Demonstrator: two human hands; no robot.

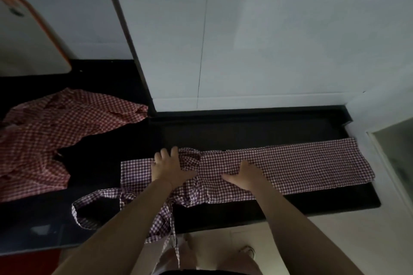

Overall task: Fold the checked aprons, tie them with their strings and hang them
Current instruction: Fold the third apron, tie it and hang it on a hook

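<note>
Two bare hands rest palm-down on a folded checked apron [279, 167] that lies as a long band across a dark bench [245, 131]. The left hand [171, 168] has its fingers spread and straight, pressing on the bunched part of the cloth near the band's left end. The right hand [248, 174] lies flat just to the right of it, thumb stretched out toward the left hand, its fingers laid over the cloth. Neither hand pinches anything.

The band runs from left of the left hand to the bench's right end. From its near edge, under the left forearm, the apron's strings [166, 219] trail off: one forms a loop [76, 212] on the bench to the left, and others hang over the near edge toward the floor.

Farther left, well apart from the hands, a second checked apron [44, 131] lies crumpled and unfolded on the bench.

The bench top is black and glossy, with a raised lip along its far side. Behind it rises a pale tiled wall [268, 40]. At the far left a white board with an orange rim [33, 40] leans upright. Pale floor tiles [335, 241] show beneath the near edge. The room is dim.
</note>
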